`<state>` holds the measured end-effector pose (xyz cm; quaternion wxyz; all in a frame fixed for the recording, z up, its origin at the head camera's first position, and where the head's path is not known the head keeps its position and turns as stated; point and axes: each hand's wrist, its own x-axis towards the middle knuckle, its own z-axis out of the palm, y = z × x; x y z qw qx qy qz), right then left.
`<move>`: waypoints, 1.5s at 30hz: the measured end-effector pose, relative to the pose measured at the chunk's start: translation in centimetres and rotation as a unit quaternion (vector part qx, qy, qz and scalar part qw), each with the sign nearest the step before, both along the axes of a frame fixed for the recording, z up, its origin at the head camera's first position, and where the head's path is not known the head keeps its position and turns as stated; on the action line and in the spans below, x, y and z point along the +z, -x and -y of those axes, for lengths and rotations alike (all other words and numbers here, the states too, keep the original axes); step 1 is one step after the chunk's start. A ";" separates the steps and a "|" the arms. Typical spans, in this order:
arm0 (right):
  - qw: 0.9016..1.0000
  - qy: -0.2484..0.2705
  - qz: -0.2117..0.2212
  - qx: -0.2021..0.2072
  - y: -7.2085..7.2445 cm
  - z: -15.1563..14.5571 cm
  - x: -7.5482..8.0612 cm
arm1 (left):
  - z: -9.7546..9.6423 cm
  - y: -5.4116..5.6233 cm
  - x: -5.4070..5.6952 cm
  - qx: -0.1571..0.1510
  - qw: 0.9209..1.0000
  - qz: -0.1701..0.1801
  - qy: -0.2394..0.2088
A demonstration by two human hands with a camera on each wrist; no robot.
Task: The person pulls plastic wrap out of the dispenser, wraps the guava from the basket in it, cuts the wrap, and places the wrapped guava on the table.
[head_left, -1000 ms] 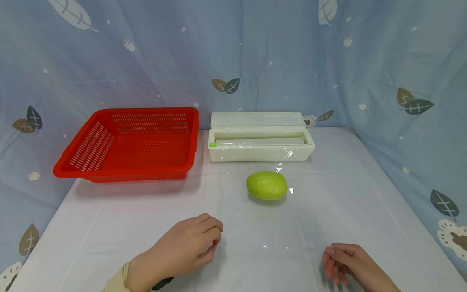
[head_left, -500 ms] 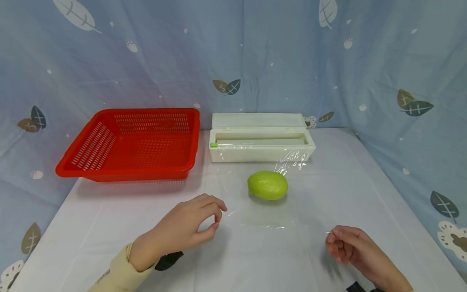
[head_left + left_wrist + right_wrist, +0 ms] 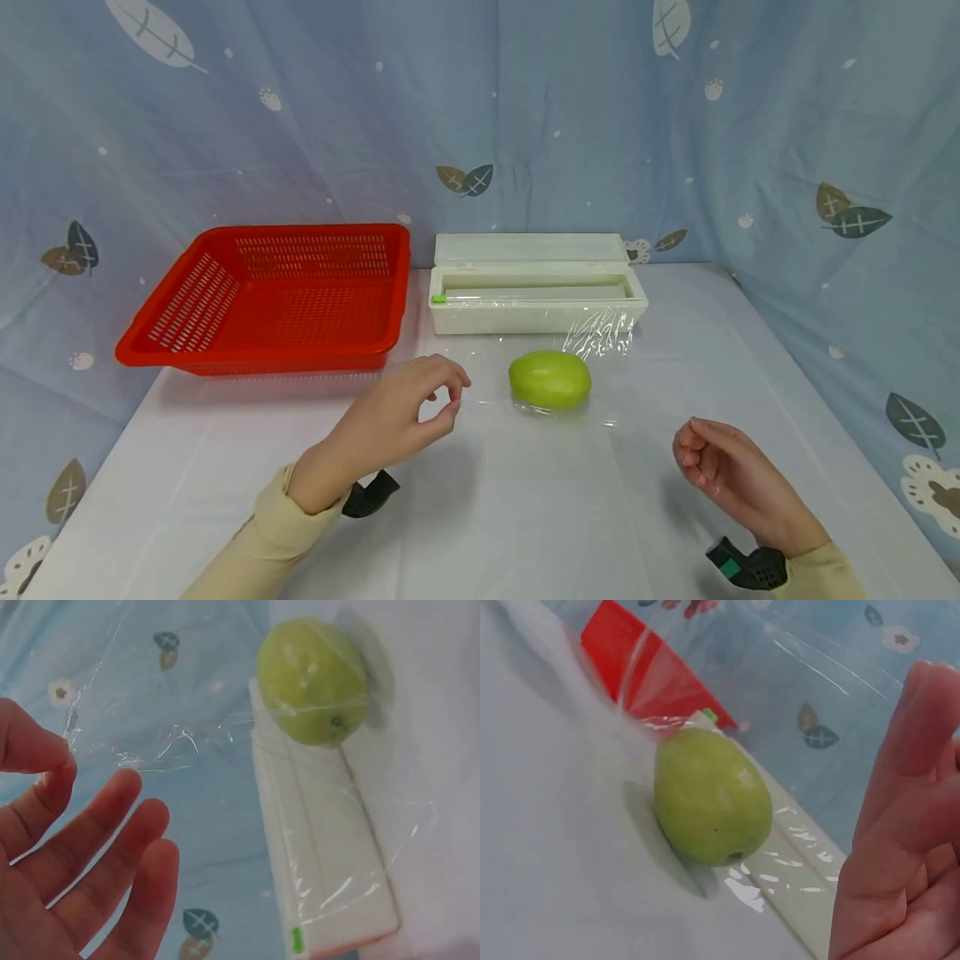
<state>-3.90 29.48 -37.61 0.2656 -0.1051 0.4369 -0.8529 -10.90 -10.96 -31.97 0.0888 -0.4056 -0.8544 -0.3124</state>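
Pinching one clear plastic film point(image 3: 597, 332) in the head view, the left hand point(image 3: 401, 412) and right hand point(image 3: 731, 475) flank one oval green fruit point(image 3: 550, 380), nearer the left. Left wrist: film crosses before it. Right wrist: fruit apart from the hand.

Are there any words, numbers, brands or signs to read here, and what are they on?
None that I can read: the red plastic basket, white cling film box, clear film and green fruit show no lettering.
Left sleeve: faint mark, too small to read.
Blue curtain: leaf and paw-print pictures only.
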 end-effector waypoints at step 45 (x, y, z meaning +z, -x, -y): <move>0.964 0.193 0.150 -0.108 11.0 1.7 -3.8 | -4.0 9.7 -5.0 0.238 0.967 0.082 -0.028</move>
